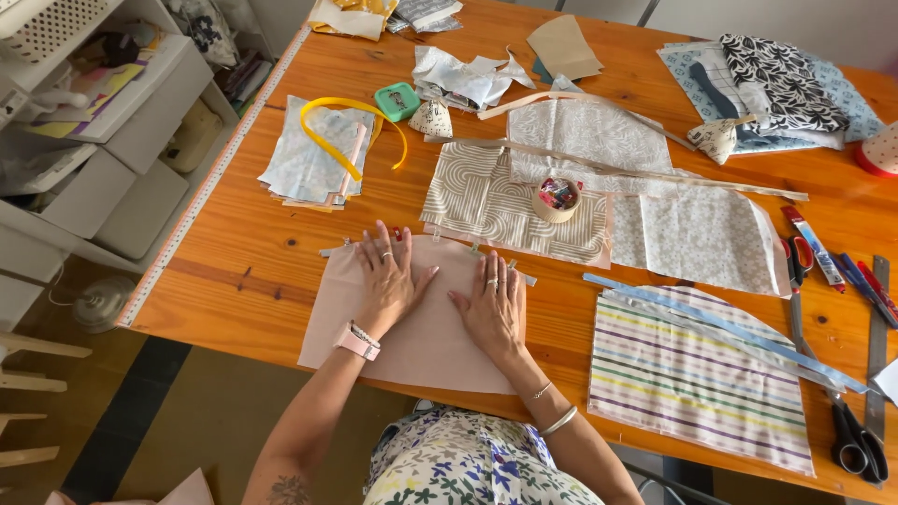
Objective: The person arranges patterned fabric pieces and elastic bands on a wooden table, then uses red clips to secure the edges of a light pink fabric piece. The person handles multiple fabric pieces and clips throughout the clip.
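Both hands lie flat, palms down, on a pale pink fabric piece [432,344] spread at the near edge of an orange wooden table [253,245]. My left hand [385,279] has its fingers spread and a pink watch at the wrist. My right hand [490,309] rests beside it, with bracelets on that arm. Small clips [473,250] sit along the fabric's far edge, just past my fingertips. Neither hand grips anything.
A beige patterned fabric [486,198] with a small bowl of clips [556,198] lies beyond. A striped fabric piece [692,379] lies to the right, near scissors [853,435], a metal ruler [876,346] and pens. Yellow ribbon [339,126] on blue fabric sits far left. White shelves [103,122] stand left.
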